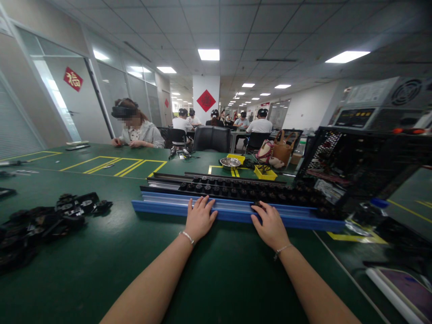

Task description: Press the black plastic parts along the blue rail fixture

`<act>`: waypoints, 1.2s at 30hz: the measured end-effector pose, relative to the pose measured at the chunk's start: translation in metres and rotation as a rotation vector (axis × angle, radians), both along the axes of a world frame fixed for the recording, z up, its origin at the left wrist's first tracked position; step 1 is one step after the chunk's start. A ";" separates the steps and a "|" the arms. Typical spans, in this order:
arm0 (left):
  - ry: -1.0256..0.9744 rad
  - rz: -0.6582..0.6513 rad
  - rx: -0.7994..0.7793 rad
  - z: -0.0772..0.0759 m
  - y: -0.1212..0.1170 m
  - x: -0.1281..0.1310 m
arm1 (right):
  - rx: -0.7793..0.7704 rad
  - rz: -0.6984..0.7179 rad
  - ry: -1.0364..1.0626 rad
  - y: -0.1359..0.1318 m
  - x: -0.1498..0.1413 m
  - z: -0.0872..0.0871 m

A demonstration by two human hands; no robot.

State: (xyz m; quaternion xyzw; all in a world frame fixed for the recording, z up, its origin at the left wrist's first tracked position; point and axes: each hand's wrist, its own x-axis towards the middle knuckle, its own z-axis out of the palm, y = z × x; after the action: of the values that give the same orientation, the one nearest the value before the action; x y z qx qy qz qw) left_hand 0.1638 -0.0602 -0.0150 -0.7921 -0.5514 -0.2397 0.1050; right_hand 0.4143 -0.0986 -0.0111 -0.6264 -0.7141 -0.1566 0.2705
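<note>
A long blue rail [232,208] lies across the green table in front of me. My left hand [200,219] rests on its near side, fingers stretched out and slightly spread, holding nothing. Farther right, my right hand [271,223] lies over the same rail with thumb and fingers apart. A small black part [257,204] shows at its fingertips; whether they press on it I cannot tell. Right behind the blue rail, dark rails carry a row of several round black parts [236,191].
A heap of black parts [37,225] lies left. An open computer case [324,157], a clear bottle [366,218] and a phone-like device [401,292] are at right. Behind the rails are a metal bowl [230,162] and a yellow bin [265,173]. A person [141,130] sits across the table.
</note>
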 end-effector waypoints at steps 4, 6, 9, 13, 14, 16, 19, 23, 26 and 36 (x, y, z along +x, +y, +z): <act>0.002 0.005 -0.006 0.000 0.000 0.000 | 0.003 0.019 -0.001 0.001 -0.001 -0.001; -0.001 0.003 -0.005 0.000 0.000 0.001 | -0.011 0.031 -0.004 0.001 -0.002 -0.001; -0.004 -0.003 -0.001 -0.001 0.001 0.001 | -0.038 0.038 -0.008 0.000 -0.003 0.000; -0.004 -0.002 0.006 -0.001 0.000 0.001 | -0.049 0.039 -0.008 -0.001 -0.004 0.002; -0.003 -0.001 0.004 0.000 0.000 0.001 | -0.046 0.041 -0.008 -0.001 -0.005 0.002; 0.000 0.001 -0.002 0.001 -0.001 0.001 | -0.043 0.047 -0.005 -0.002 -0.005 0.002; 0.003 0.004 -0.009 0.002 -0.001 0.001 | -0.048 0.063 -0.003 -0.002 -0.007 0.002; 0.002 0.002 -0.010 0.002 -0.001 0.001 | -0.060 0.082 -0.009 -0.003 -0.010 0.002; -0.005 -0.004 0.000 0.001 0.000 0.000 | -0.087 0.087 -0.015 -0.003 -0.011 0.004; -0.011 -0.011 0.008 -0.001 0.001 -0.001 | -0.129 0.105 -0.026 -0.006 -0.016 0.008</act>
State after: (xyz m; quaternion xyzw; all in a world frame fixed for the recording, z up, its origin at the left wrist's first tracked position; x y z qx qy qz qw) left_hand 0.1631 -0.0595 -0.0161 -0.7933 -0.5468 -0.2467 0.1038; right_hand 0.3988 -0.1042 -0.0034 -0.6021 -0.7580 -0.1041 0.2281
